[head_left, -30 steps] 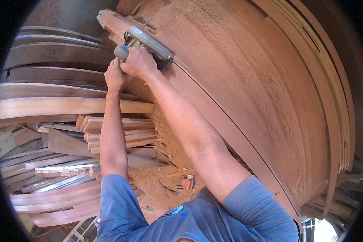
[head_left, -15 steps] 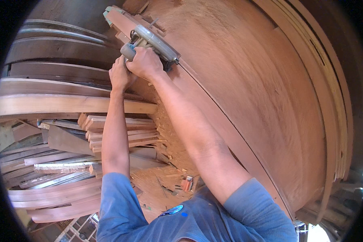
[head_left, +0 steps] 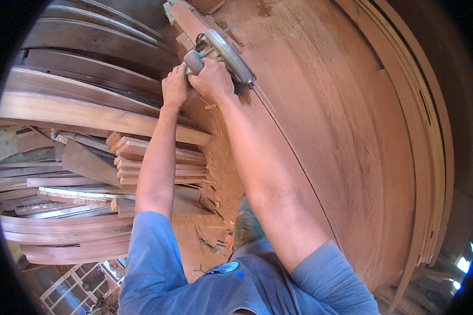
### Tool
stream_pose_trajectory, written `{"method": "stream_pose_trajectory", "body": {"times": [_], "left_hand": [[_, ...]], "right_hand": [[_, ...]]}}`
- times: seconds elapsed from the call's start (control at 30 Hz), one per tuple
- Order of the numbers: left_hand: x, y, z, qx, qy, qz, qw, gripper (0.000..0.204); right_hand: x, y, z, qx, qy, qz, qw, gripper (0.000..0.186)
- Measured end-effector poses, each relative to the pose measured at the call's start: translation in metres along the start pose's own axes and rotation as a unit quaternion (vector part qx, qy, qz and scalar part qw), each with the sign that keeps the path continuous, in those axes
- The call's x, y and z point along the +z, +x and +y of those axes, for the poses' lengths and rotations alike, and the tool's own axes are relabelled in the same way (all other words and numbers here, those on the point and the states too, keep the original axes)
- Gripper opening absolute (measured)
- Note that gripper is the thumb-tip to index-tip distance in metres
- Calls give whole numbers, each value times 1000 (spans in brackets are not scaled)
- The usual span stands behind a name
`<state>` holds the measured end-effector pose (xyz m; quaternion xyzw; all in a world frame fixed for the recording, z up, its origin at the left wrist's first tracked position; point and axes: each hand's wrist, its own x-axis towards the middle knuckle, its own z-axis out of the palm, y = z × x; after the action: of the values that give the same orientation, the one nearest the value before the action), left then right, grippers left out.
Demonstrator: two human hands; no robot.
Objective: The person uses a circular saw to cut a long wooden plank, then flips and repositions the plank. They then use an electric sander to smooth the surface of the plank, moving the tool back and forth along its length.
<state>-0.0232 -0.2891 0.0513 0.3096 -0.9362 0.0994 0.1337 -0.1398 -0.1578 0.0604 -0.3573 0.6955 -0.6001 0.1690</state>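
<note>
A circular saw (head_left: 231,59) with a grey, rounded guard rests on a wide reddish-brown wooden slab (head_left: 320,105) at the top middle. My right hand (head_left: 213,81) is closed around its handle, beside the grey motor housing (head_left: 194,61). Just to the left, my left hand (head_left: 175,88) is closed at the saw's near left side; its fingertips are partly hidden. A thin dark cut (head_left: 299,160) runs from the saw back toward me along the slab's left part. The blade is out of sight.
Long curved planks (head_left: 84,110) are stacked on the left. Below them lie short stacked beams (head_left: 157,163) and mixed offcuts (head_left: 63,181). Sawdust covers the ground (head_left: 194,233) between the stacks and the slab. More long boards (head_left: 431,131) border the slab's right side.
The whole view has shifted and turned, so saw and hands appear farther right. Against the slab, the saw stays at about the same spot. Part of my leg has come into view.
</note>
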Motion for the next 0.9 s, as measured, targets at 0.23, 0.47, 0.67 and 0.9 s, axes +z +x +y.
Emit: {"method": "stream_pose_trajectory", "body": {"times": [0.23, 0.47, 0.67, 0.9], "left_hand": [[12, 6, -35, -6, 13, 5, 1000, 80], [20, 17, -38, 33, -2, 42, 999, 55], [19, 27, -46, 56, -17, 53, 997, 62], [18, 43, -64, 59, -25, 69, 996, 65]], "right_hand": [[13, 6, -11, 3, 10, -15, 1000, 37], [14, 14, -9, -3, 5, 13, 1000, 37], [21, 25, -13, -3, 11, 9, 1000, 36], [38, 47, -16, -11, 1, 17, 1000, 37]]}}
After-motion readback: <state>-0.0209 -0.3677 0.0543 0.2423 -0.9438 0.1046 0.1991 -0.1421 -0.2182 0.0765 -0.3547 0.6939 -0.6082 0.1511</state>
